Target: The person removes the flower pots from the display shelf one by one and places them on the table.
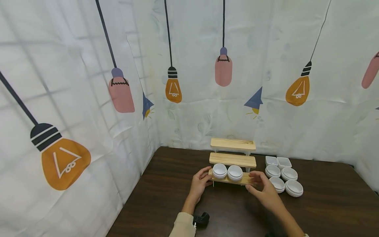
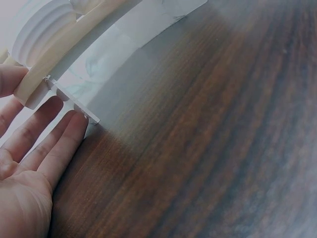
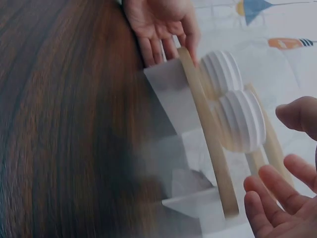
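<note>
A three-tier display stand with pale wooden shelves (image 1: 232, 159) and clear supports stands on the dark table. Two stacks of round white bowls (image 1: 220, 171) sit side by side on its lowest shelf (image 3: 208, 134). My left hand (image 1: 197, 187) holds the left end of that shelf. In the left wrist view the thumb lies against the board and the other fingers reach below it, by the clear support (image 2: 74, 101). At the other end my right hand (image 1: 266, 194) is spread around the shelf's corner; the right wrist view shows its fingers (image 3: 277, 188) apart from the board.
Right of the stand, more white dishes stand in rows on the wood-grain table (image 1: 328, 197): stacked round bowls (image 1: 294, 187) in front, square dishes (image 1: 284, 162) at the back. A pale curtain (image 1: 192, 125) printed with lamps hangs behind and along the left.
</note>
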Demonstrator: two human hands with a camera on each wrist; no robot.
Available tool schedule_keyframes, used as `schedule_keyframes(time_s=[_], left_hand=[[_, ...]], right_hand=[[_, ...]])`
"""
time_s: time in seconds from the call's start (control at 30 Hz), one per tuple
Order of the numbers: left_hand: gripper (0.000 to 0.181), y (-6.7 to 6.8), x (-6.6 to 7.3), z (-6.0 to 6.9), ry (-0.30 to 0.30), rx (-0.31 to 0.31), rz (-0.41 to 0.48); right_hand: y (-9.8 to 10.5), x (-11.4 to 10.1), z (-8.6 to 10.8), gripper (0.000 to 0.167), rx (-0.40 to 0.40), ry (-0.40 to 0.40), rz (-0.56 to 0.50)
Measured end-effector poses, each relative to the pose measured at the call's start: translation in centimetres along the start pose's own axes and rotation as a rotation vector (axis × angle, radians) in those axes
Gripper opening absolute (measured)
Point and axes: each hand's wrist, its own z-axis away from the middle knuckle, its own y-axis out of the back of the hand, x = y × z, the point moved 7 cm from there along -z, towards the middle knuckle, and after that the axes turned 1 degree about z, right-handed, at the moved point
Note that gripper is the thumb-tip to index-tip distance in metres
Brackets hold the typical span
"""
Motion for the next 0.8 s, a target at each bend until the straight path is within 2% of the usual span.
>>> schedule_keyframes(time_s=[0.27, 0.53, 0.8], left_hand=[[0.043, -0.1, 0.1, 0.0, 0.001, -0.005, -0.003], [0.043, 0.0, -0.1, -0.1, 0.002, -0.004, 0.003], [0.044, -0.1, 0.1, 0.0, 0.0, -0.002, 0.001]], right_hand=[[-1.8, 0.0, -0.9, 0.06, -0.036, -0.057, 0.0], [-3.1, -0.2, -2.6, 0.061, 0.004, -0.111, 0.016], [-4.0, -0.1, -3.2, 0.061, 0.033, -0.181, 0.043]])
